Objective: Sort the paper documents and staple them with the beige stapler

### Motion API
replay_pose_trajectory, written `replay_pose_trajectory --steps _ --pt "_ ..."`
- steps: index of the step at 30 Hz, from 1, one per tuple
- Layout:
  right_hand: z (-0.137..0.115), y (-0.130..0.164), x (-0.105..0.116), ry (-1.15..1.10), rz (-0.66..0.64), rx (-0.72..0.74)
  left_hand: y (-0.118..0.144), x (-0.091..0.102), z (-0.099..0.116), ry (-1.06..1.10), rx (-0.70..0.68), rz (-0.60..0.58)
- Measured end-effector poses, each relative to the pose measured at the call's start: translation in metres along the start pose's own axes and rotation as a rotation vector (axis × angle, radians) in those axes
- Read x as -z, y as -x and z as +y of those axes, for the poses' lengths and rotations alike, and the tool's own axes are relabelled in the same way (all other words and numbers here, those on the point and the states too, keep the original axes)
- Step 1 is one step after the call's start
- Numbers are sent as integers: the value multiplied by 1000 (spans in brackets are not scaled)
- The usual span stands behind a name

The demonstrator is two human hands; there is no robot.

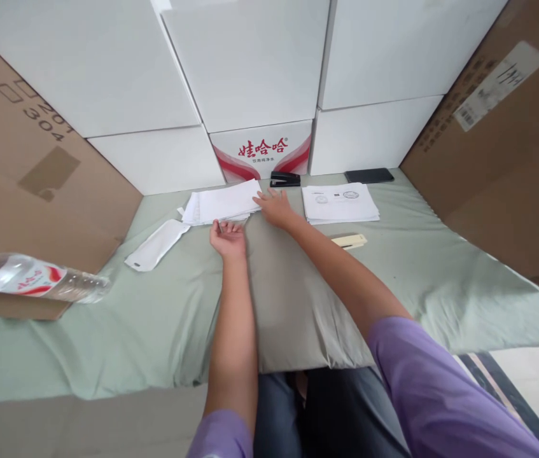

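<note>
The right hand lies flat, fingers spread, on the near edge of the left paper stack, while the left hand rests palm-up and loosely curled just below that stack, holding nothing. It looks like sheets are being gathered; lifting 1 cleanly would call for a pinch at the corner. A stapler sits behind, a second paper stack alongside on the green-covered bench.
</note>
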State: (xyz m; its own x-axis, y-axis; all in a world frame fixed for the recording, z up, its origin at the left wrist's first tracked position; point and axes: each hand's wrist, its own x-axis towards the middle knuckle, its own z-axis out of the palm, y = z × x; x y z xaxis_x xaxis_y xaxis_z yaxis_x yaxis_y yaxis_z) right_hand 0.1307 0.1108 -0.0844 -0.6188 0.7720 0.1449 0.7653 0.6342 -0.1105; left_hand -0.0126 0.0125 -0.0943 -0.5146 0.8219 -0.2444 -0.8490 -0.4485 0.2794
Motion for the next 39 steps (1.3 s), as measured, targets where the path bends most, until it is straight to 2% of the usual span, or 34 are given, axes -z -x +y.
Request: replay_pose_trajectory --steps 2,6,13,19,24,26,29,31,33,36,39 --pt "-6 -8 -11 0 -36 -12 1 -2 1 17 3 10" --pt "-7 -12 -22 35 105 28 2 -3 3 7 -8 20" --pt "-4 -6 -21 59 232 52 -5 0 4 -24 -9 10" --pt "-17 9 -10 -143 399 -98 -8 -3 -7 -316 -79 91" --pt "-28 38 -18 -308 411 36 -6 -7 -15 -408 -145 -13" --pt "-27 45 -21 -380 443 61 -9 -6 -14 -413 -155 64" --pt "-22 43 -20 -427 516 -61 -13 -2 -8 -424 -249 196" --pt "-17 34 -17 -372 455 -154 -15 1 -2 -409 -339 205" --pt "-14 24 -16 -268 313 -159 -16 2 4 -372 -398 207" --pt "-12 10 -21 -121 150 -86 -15 3 9 -310 -393 241" --pt "-12 0 -29 -46 132 -58 -16 4 12 -283 -355 245"
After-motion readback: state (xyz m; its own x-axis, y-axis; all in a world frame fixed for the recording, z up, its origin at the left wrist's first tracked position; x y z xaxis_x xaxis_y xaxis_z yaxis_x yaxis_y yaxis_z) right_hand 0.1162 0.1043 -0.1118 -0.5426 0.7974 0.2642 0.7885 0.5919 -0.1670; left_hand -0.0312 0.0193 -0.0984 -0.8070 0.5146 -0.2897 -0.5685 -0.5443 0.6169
